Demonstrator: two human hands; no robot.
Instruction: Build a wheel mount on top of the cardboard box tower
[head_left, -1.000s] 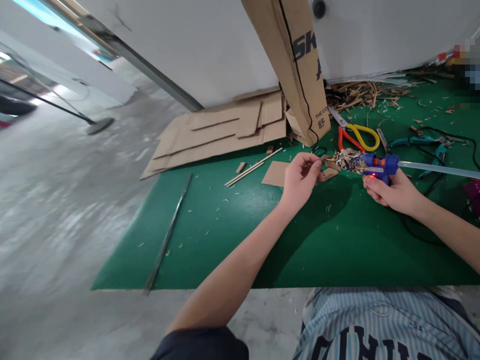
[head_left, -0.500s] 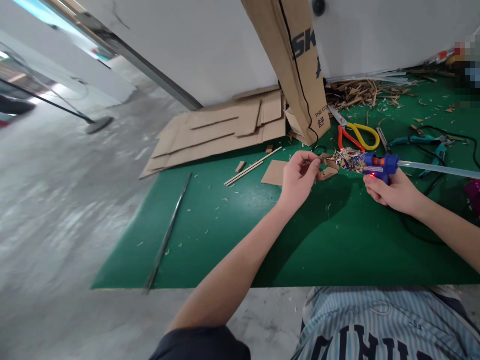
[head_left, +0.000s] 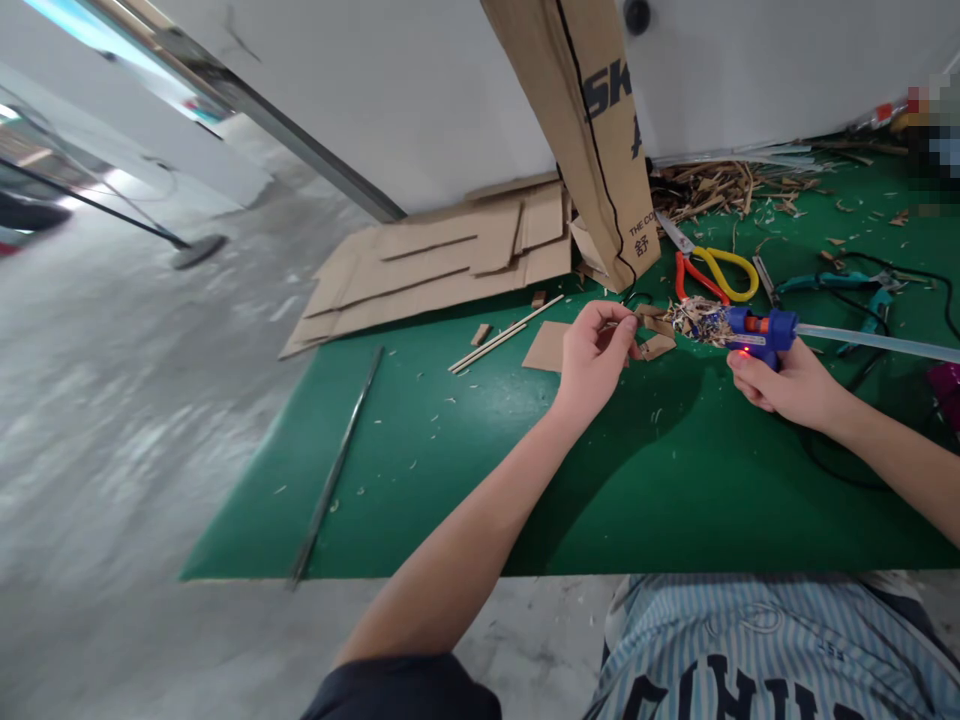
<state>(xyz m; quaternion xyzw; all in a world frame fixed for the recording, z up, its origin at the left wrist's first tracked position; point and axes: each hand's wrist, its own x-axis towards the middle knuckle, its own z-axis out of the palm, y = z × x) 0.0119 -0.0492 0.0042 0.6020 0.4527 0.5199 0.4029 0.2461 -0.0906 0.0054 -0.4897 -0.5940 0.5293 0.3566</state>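
Note:
My left hand (head_left: 595, 358) is pinched around a small cardboard piece (head_left: 654, 332), which pokes out past the fingertips, though the grip itself is partly hidden. My right hand (head_left: 791, 385) wraps the grip of a blue hot glue gun (head_left: 761, 330), its red light lit. A clear glue stick (head_left: 874, 342) runs out of the gun's back to the right. Shredded paper and cardboard scraps (head_left: 697, 320) cling around the nozzle, just right of the cardboard piece. The two hands are close but apart.
Red-and-yellow scissors (head_left: 712, 275) and teal pliers (head_left: 832, 283) lie on the green mat (head_left: 637, 500) behind the hands, among black cords. Cardboard sheets (head_left: 427, 270), a tall cardboard panel (head_left: 592, 120), wood sticks (head_left: 487, 345) and a metal ruler (head_left: 335, 465) surround them.
My left hand has shifted slightly left and rotated its small cardboard piece a little. The glue gun stays nearly still.

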